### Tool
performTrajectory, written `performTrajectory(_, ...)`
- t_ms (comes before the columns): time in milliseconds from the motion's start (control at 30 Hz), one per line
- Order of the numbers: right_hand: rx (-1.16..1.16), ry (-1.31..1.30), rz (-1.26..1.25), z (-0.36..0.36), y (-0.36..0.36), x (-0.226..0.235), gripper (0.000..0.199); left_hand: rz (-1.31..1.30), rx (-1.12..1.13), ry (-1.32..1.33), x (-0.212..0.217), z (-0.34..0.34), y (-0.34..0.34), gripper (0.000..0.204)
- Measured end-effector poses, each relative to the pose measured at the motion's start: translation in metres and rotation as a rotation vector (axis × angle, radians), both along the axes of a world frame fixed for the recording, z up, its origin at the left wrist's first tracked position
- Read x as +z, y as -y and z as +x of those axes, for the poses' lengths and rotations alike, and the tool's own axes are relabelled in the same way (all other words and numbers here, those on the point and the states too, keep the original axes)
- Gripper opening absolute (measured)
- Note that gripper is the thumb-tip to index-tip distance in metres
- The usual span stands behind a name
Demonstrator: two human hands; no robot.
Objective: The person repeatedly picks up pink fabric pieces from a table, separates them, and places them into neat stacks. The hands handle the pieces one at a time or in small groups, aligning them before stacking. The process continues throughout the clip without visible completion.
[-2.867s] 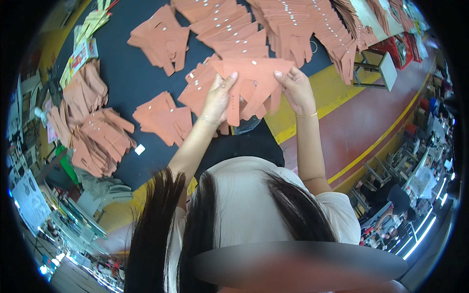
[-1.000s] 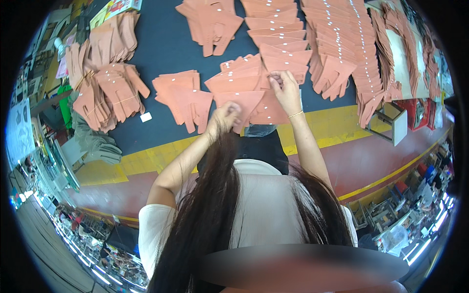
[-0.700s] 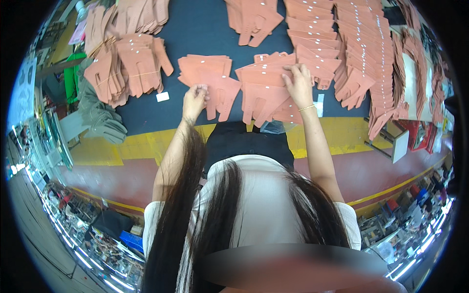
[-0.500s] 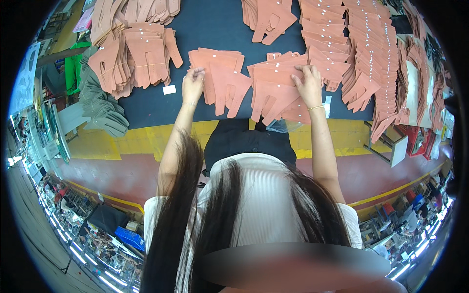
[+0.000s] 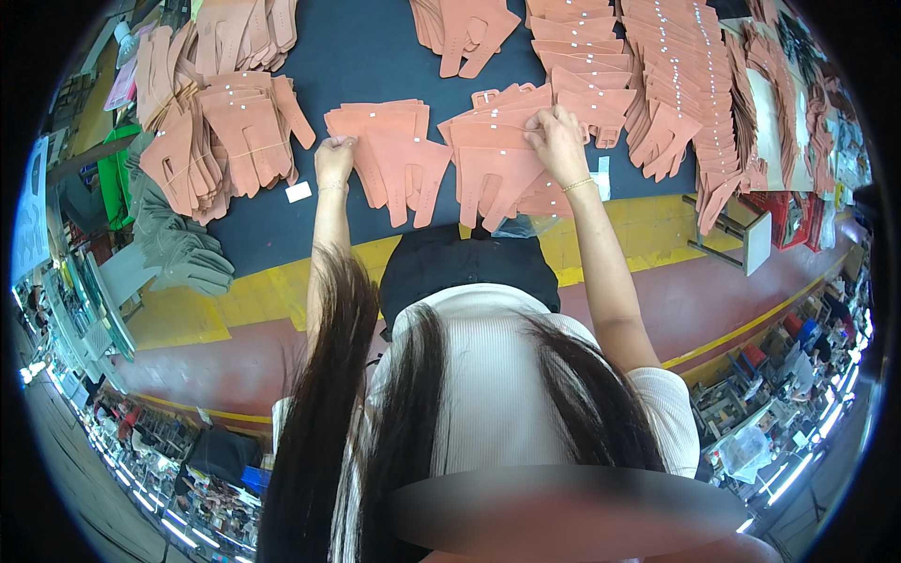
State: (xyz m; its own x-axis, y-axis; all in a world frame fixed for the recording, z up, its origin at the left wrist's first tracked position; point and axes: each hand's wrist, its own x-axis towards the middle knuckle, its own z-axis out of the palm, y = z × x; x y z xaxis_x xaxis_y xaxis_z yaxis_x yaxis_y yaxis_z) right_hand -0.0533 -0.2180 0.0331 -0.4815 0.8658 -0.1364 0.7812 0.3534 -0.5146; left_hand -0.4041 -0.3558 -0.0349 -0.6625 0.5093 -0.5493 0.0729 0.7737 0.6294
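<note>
Two fanned stacks of pinkish-tan cut leather panels lie before me on the dark table (image 5: 366,56). Each panel has a slot and strap-like ends; small white marks dot some top edges. My left hand (image 5: 335,164) is closed, its fingertips pressed together at the left edge of the left stack (image 5: 375,141); whatever lies between them is hidden. At the right stack (image 5: 502,164), my right hand (image 5: 560,150) pinches the upper right edge of a leather panel (image 5: 507,137). Buckle-like cut ends (image 5: 484,97) show behind that stack.
More panel bundles (image 5: 246,127) sit at left, some banded, with grey-green pieces (image 5: 178,253) beside them. Long overlapping rows of panels (image 5: 666,84) fill the right side. A white slip (image 5: 298,191) lies near my left hand. A small stool (image 5: 755,239) stands below the table's right end.
The whole view has shifted, so the table's things sit further left. My right hand has moved a little inward along the right stack, its fingers now closed on a panel edge. The left hand stays beside its stack.
</note>
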Motion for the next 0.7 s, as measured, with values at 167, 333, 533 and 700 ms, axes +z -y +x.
performTrajectory(167,-0.042,-0.214,-0.180,-0.008,0.000,0.015,0.016,0.037,0.132,-0.020,0.010,0.010,0.000,0.034)
performTrajectory(333,-0.017,-0.394,-0.119,-0.013,0.011,0.040,0.012,0.084,0.114,0.122,0.016,0.003,0.006,0.020)
performTrajectory(533,-0.081,-0.652,0.232,-0.021,0.001,0.071,0.011,0.403,0.026,-0.066,0.039,0.012,0.003,0.020)
performTrajectory(700,-0.063,-0.677,0.380,-0.017,-0.015,0.127,0.015,0.653,0.001,-0.319,0.110,0.029,-0.004,0.021)
